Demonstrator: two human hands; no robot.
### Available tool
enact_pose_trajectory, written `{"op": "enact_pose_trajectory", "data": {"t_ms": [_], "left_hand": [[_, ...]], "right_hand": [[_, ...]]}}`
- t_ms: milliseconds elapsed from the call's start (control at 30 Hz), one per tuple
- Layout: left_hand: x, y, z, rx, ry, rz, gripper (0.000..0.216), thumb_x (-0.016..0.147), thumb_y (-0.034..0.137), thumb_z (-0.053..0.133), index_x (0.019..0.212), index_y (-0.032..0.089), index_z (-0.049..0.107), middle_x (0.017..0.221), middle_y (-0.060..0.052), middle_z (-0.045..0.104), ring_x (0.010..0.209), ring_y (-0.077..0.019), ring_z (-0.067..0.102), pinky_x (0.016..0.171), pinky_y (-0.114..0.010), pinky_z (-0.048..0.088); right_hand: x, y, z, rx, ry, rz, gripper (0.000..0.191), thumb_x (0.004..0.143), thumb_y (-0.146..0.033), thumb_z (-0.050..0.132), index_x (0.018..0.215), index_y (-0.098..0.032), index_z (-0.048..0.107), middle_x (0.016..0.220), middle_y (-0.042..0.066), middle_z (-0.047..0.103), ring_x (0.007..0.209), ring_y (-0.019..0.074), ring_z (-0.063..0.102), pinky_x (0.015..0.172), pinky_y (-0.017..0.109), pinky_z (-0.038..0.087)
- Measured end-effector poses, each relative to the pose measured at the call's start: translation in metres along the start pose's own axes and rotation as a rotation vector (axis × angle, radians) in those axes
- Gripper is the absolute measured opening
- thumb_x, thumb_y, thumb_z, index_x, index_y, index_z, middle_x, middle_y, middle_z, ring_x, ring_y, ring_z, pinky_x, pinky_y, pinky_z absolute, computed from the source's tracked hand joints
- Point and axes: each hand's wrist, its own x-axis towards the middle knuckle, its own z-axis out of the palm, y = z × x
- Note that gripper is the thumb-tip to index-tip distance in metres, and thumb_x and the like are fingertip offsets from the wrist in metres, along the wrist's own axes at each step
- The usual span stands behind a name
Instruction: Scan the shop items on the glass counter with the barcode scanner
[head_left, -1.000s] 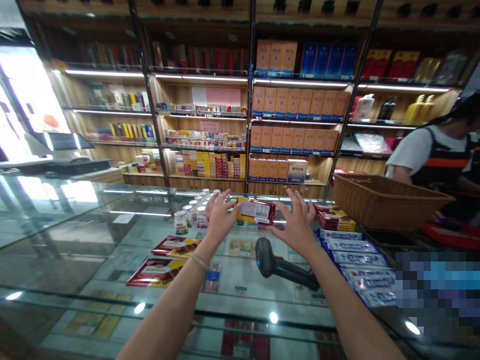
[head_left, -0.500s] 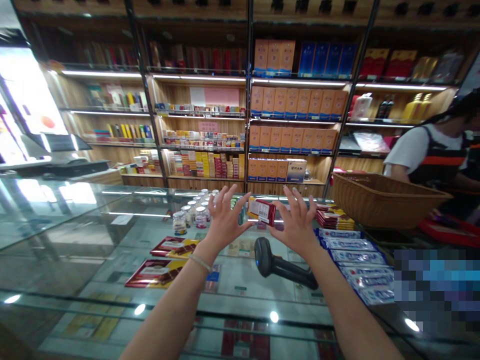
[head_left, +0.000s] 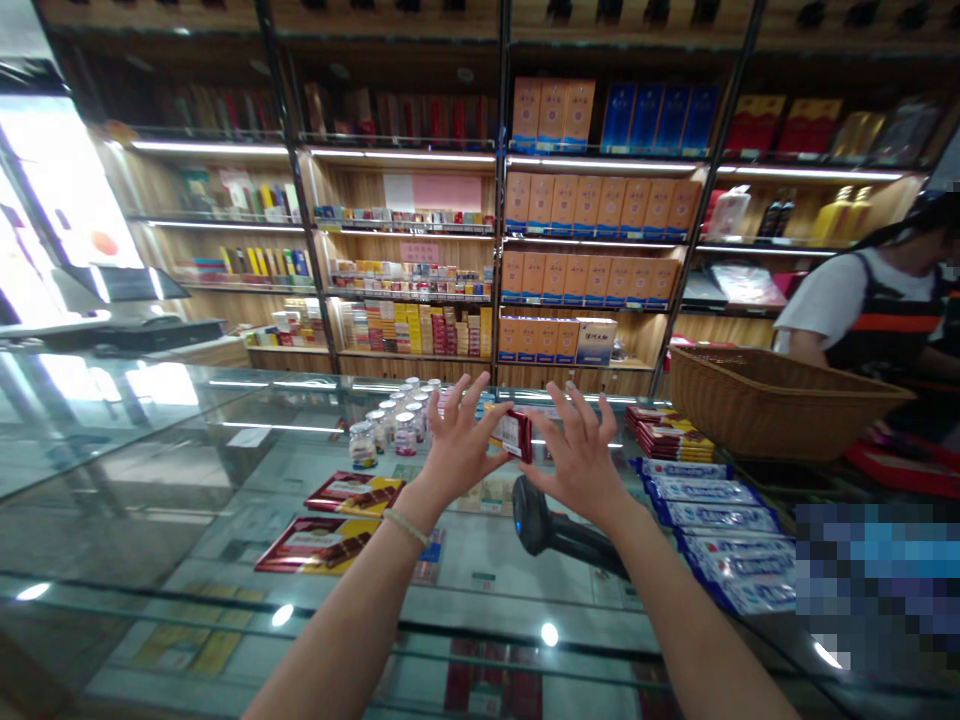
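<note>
Above the glass counter (head_left: 285,620), a small red-and-yellow chocolate bar (head_left: 514,434) stands on edge between my two hands, its white barcode label facing me. My left hand (head_left: 459,440) pinches its left end with thumb and forefinger, the other fingers raised. At the right end, my right hand (head_left: 581,450) grips it the same way. Below my right hand lies a black barcode scanner (head_left: 532,520), its handle partly behind my forearm. Two flat chocolate bars (head_left: 322,543) lie left of my left forearm, and jars with white lids (head_left: 406,435) stand behind my left hand.
Stacked chocolate bars (head_left: 675,440) and a row of blue-and-white packets (head_left: 720,520) lie to the right. Behind them is a brown wicker basket (head_left: 780,410), with a person in an apron (head_left: 885,310) beyond. Shelves of boxes (head_left: 600,205) line the back wall.
The chocolate bar has shifted slightly left and turned, so it looks narrower. My hands have come closer together, my right hand moving left. The scanner stays on the counter.
</note>
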Motion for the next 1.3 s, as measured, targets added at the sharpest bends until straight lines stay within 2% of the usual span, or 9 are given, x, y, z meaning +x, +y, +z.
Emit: {"op": "enact_pose_trajectory", "data": {"t_ms": [133, 233, 300, 433, 533, 733, 867, 1000, 1300], "left_hand": [[0.001, -0.002, -0.002, -0.038, 0.005, -0.105, 0.067, 0.073, 0.054, 0.083, 0.135, 0.033, 0.064, 0.167, -0.014, 0.030, 0.153, -0.0409, 0.024, 0.123, -0.064, 0.003], [0.003, -0.002, -0.004, -0.098, 0.029, -0.168, 0.067, 0.073, 0.052, 0.084, 0.134, 0.034, 0.065, 0.169, -0.011, 0.022, 0.154, -0.0425, 0.020, 0.123, -0.065, 0.005], [0.004, 0.001, -0.004, -0.152, 0.029, -0.176, 0.070, 0.071, 0.051, 0.085, 0.136, 0.035, 0.064, 0.171, -0.009, 0.015, 0.154, -0.0433, 0.018, 0.124, -0.065, 0.008], [0.004, 0.006, -0.003, -0.236, 0.016, -0.139, 0.076, 0.068, 0.057, 0.086, 0.137, 0.036, 0.063, 0.172, -0.008, 0.008, 0.154, -0.0450, 0.015, 0.123, -0.067, 0.010], [0.001, 0.010, -0.002, -0.269, 0.000, -0.101, 0.075, 0.068, 0.060, 0.085, 0.136, 0.035, 0.064, 0.172, -0.009, 0.005, 0.155, -0.0454, 0.012, 0.123, -0.067, 0.010], [0.000, 0.015, -0.002, -0.338, -0.059, -0.046, 0.073, 0.073, 0.060, 0.082, 0.137, 0.031, 0.063, 0.173, -0.009, -0.001, 0.154, -0.0468, 0.012, 0.124, -0.066, 0.011], [0.001, 0.015, -0.002, -0.349, -0.084, -0.062, 0.078, 0.068, 0.059, 0.085, 0.138, 0.034, 0.062, 0.173, -0.009, 0.002, 0.155, -0.0458, 0.012, 0.123, -0.068, 0.012], [0.001, 0.015, -0.003, -0.351, -0.108, -0.062, 0.077, 0.070, 0.056, 0.085, 0.140, 0.034, 0.061, 0.173, -0.009, 0.006, 0.155, -0.0451, 0.011, 0.123, -0.067, 0.011], [0.001, 0.008, -0.002, -0.359, -0.125, -0.054, 0.082, 0.068, 0.070, 0.080, 0.139, 0.033, 0.062, 0.173, -0.012, 0.004, 0.155, -0.0451, 0.014, 0.123, -0.066, 0.013]], "right_hand": [[-0.001, 0.008, -0.004, 0.058, -0.048, 0.116, 0.072, 0.087, -0.042, 0.062, 0.153, -0.024, 0.039, 0.168, 0.016, 0.022, 0.155, 0.0365, 0.020, 0.122, 0.062, 0.015], [-0.003, 0.014, 0.001, 0.077, -0.038, 0.240, 0.068, 0.087, -0.032, 0.058, 0.152, -0.025, 0.040, 0.167, 0.015, 0.023, 0.155, 0.0360, 0.020, 0.120, 0.063, 0.019], [-0.006, 0.015, 0.008, 0.083, -0.071, 0.271, 0.069, 0.086, -0.033, 0.060, 0.152, -0.027, 0.039, 0.167, 0.015, 0.024, 0.155, 0.0365, 0.019, 0.119, 0.065, 0.019], [-0.011, 0.013, 0.019, 0.082, -0.198, 0.246, 0.080, 0.086, -0.048, 0.068, 0.156, -0.030, 0.035, 0.167, 0.016, 0.023, 0.155, 0.0377, 0.018, 0.119, 0.066, 0.017], [-0.014, 0.011, 0.024, 0.076, -0.238, 0.245, 0.084, 0.084, -0.055, 0.071, 0.157, -0.032, 0.036, 0.168, 0.016, 0.021, 0.155, 0.0384, 0.018, 0.118, 0.067, 0.018], [-0.015, 0.014, 0.025, 0.145, -0.185, 0.228, 0.067, 0.082, -0.055, 0.075, 0.143, -0.035, 0.055, 0.167, 0.013, 0.025, 0.153, 0.0422, 0.024, 0.116, 0.067, 0.024], [-0.014, 0.012, 0.023, 0.167, -0.220, 0.232, 0.074, 0.080, -0.050, 0.078, 0.147, -0.033, 0.050, 0.168, 0.016, 0.022, 0.154, 0.0414, 0.021, 0.117, 0.070, 0.021], [-0.012, 0.009, 0.020, 0.193, -0.244, 0.236, 0.073, 0.078, -0.046, 0.079, 0.144, -0.031, 0.053, 0.168, 0.016, 0.020, 0.155, 0.0401, 0.019, 0.118, 0.069, 0.020], [-0.013, 0.021, 0.022, 0.196, -0.181, 0.240, 0.070, 0.077, -0.057, 0.078, 0.139, -0.033, 0.057, 0.169, 0.012, 0.018, 0.153, 0.0405, 0.020, 0.117, 0.066, 0.021]]}}
